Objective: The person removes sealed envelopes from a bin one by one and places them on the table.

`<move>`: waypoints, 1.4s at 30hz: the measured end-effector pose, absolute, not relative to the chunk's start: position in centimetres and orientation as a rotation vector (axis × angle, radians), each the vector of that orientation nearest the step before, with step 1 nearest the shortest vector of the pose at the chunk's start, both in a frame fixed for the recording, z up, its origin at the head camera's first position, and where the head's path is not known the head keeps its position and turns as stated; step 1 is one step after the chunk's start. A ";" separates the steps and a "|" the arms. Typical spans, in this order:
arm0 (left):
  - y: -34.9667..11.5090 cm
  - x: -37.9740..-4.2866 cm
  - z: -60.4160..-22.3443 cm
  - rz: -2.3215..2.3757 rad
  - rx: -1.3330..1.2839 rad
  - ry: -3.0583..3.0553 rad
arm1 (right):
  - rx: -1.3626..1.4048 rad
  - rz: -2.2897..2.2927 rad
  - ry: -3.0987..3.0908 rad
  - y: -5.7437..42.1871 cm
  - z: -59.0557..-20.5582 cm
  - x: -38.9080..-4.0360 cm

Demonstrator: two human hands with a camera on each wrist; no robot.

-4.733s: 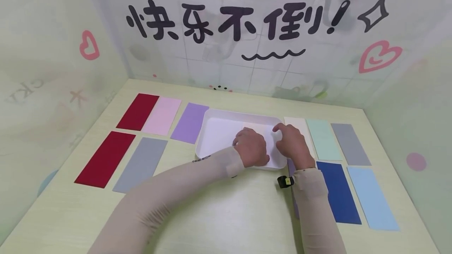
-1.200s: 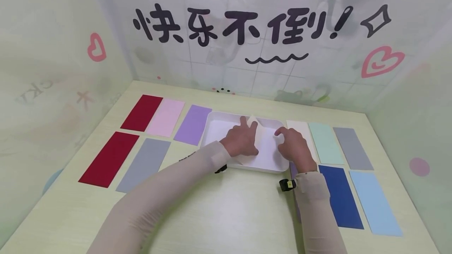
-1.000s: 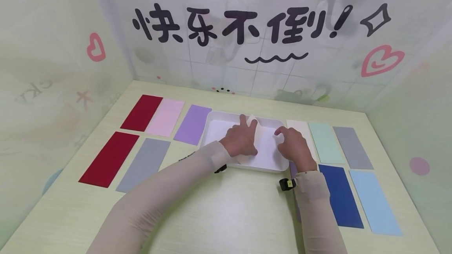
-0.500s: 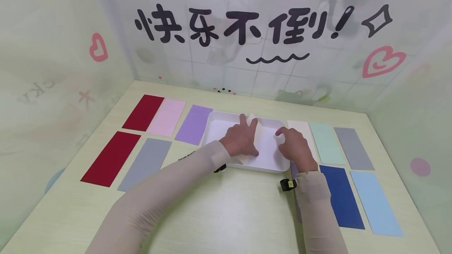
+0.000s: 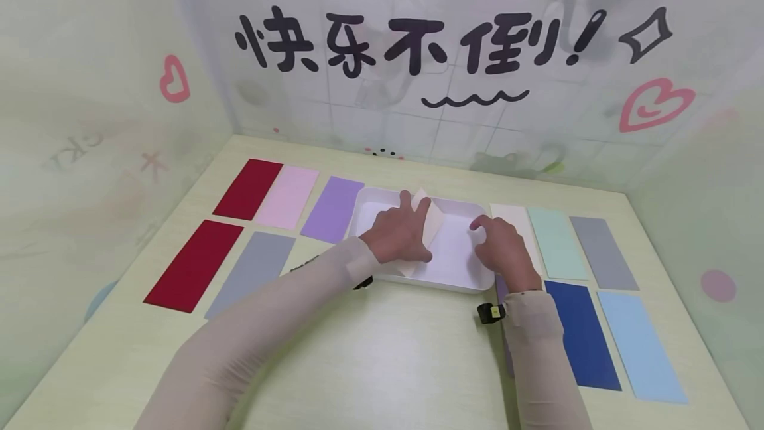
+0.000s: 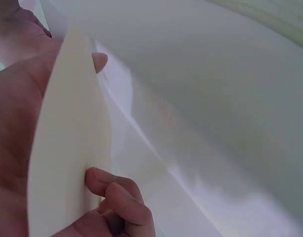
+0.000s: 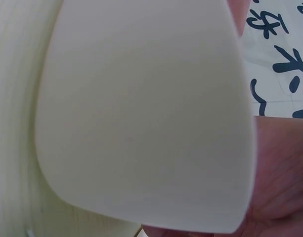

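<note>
A cream sheet of card (image 5: 437, 221) stands tilted in the shallow white tray (image 5: 457, 251), one corner reaching over the far rim. My left hand (image 5: 396, 231) grips this card. In the left wrist view, the card (image 6: 67, 133) lies against the palm, with curled fingers (image 6: 124, 197) at its edge. At the tray's right end, my right hand (image 5: 507, 251) holds the rim, index finger bent over to the inside. From the right wrist, the tray's pale outer wall (image 7: 146, 113) fills most of the view, hiding much of that hand.
Left of the tray lie dark red (image 5: 193, 265), pink (image 5: 288, 196), purple (image 5: 332, 208) and grey (image 5: 253, 271) cards. On the right are white (image 5: 516, 221), mint (image 5: 556, 243), grey (image 5: 604, 253), blue (image 5: 581, 334) and light blue (image 5: 642, 347) ones. A purple card (image 5: 507, 350) is partly under the right forearm.
Over these seconds my left hand has taken hold of the cream card and tilted it up. Lately it has shifted slightly left and away from me. The right hand stays at the rim.
</note>
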State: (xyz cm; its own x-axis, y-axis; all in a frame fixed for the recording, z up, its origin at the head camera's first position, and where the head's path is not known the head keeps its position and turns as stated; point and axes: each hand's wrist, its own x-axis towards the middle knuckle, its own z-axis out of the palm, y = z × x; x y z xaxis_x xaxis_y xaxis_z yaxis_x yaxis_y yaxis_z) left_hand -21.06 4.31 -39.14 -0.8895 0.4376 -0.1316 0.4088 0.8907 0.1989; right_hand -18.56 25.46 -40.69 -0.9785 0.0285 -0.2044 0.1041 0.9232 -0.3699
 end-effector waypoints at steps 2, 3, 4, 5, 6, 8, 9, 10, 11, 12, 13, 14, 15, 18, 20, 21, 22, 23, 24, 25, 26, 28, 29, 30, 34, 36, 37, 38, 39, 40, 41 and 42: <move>4.1 -21.1 -39.0 0.246 0.651 2.893 | 0.103 -0.577 2.884 25.5 -40.7 -18.5; 4.0 -21.1 -39.0 0.249 0.653 2.895 | 0.104 -0.580 2.881 25.5 -40.7 -18.5; 3.9 -21.1 -38.9 0.250 0.656 2.899 | 0.105 -0.581 2.881 25.6 -40.7 -18.5; 3.8 -21.1 -38.9 0.250 0.659 2.904 | 0.103 -0.585 2.880 25.6 -40.7 -18.4; 3.8 -21.1 -38.8 0.248 0.662 2.908 | 0.101 -0.586 2.881 25.6 -40.8 -18.4; 3.6 -21.1 -38.8 0.239 0.668 2.914 | 0.096 -0.590 2.881 25.7 -40.8 -18.3; 3.4 -21.2 -38.7 0.236 0.670 2.916 | 0.094 -0.592 2.882 25.7 -40.9 -18.3; 3.3 -21.2 -38.6 0.233 0.672 2.919 | 0.095 -0.593 2.883 25.8 -40.9 -18.3; 3.2 -21.2 -38.5 0.229 0.673 2.921 | 0.095 -0.594 2.884 25.8 -40.9 -18.2; 3.0 -21.1 -38.4 0.228 0.671 2.924 | 0.096 -0.594 2.883 25.8 -40.9 -18.2; 2.7 -21.1 -38.3 0.232 0.668 2.926 | 0.097 -0.595 2.881 25.9 -41.0 -18.3; 2.5 -21.1 -38.3 0.237 0.662 2.930 | 0.098 -0.597 2.880 25.9 -41.0 -18.3; 2.2 -21.0 -38.1 0.250 0.656 2.935 | 0.097 -0.597 2.879 25.9 -41.0 -18.3; 1.1 -20.8 -37.9 0.292 0.641 2.951 | 0.089 -0.597 2.877 25.9 -40.9 -18.3; 0.2 -20.6 -37.7 0.334 0.633 2.957 | 0.082 -0.596 2.879 25.8 -40.8 -18.3; -0.2 -20.5 -37.7 0.357 0.628 2.957 | 0.080 -0.595 2.879 25.8 -40.8 -18.3; -0.6 -20.4 -37.7 0.376 0.623 2.955 | 0.079 -0.596 2.879 25.8 -40.7 -18.3; -1.1 -20.3 -37.7 0.405 0.618 2.949 | 0.078 -0.596 2.878 25.8 -40.7 -18.3; -1.5 -20.3 -37.6 0.424 0.606 2.943 | 0.080 -0.597 2.875 25.8 -40.7 -18.3; -1.9 -20.2 -37.6 0.445 0.596 2.938 | 0.083 -0.598 2.873 25.8 -40.7 -18.3; -2.3 -20.0 -37.6 0.460 0.584 2.934 | 0.086 -0.600 2.871 25.8 -40.7 -18.2; -3.1 -19.8 -37.5 0.484 0.565 2.927 | 0.093 -0.602 2.866 25.8 -40.7 -18.2; -3.5 -19.6 -37.6 0.490 0.554 2.923 | 0.095 -0.603 2.864 25.8 -40.7 -18.2; -4.0 -19.4 -37.6 0.492 0.542 2.925 | 0.098 -0.605 2.863 25.7 -40.7 -18.1; -5.8 -18.5 -37.8 0.515 0.497 2.926 | 0.091 -0.606 2.866 25.7 -40.8 -18.1; -6.9 -18.0 -37.9 0.526 0.473 2.929 | 0.083 -0.606 2.869 25.6 -40.8 -18.1; -7.5 -17.6 -38.0 0.538 0.459 2.928 | 0.078 -0.605 2.873 25.6 -40.8 -18.1; -8.1 -17.3 -38.1 0.546 0.446 2.928 | 0.076 -0.605 2.875 25.6 -40.8 -18.2; -8.7 -16.9 -38.1 0.550 0.434 2.929 | 0.073 -0.604 2.878 25.6 -40.9 -18.2; -9.3 -16.6 -38.2 0.557 0.425 2.929 | 0.070 -0.603 2.881 25.6 -40.9 -18.3; -9.8 -16.2 -38.3 0.567 0.416 2.930 | 0.070 -0.602 2.884 25.5 -40.9 -18.3; -10.3 -15.9 -38.4 0.576 0.403 2.930 | 0.068 -0.601 2.888 25.5 -40.9 -18.4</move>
State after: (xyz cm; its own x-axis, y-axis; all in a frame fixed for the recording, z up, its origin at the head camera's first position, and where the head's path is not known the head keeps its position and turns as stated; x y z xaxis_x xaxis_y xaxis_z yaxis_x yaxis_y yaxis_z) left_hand -15.87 -10.35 -38.43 -0.9562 0.2833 -0.0734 0.2344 0.8917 0.3873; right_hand -18.37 25.54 -40.92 -0.9807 0.0056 -0.1954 0.0832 0.9166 -0.3910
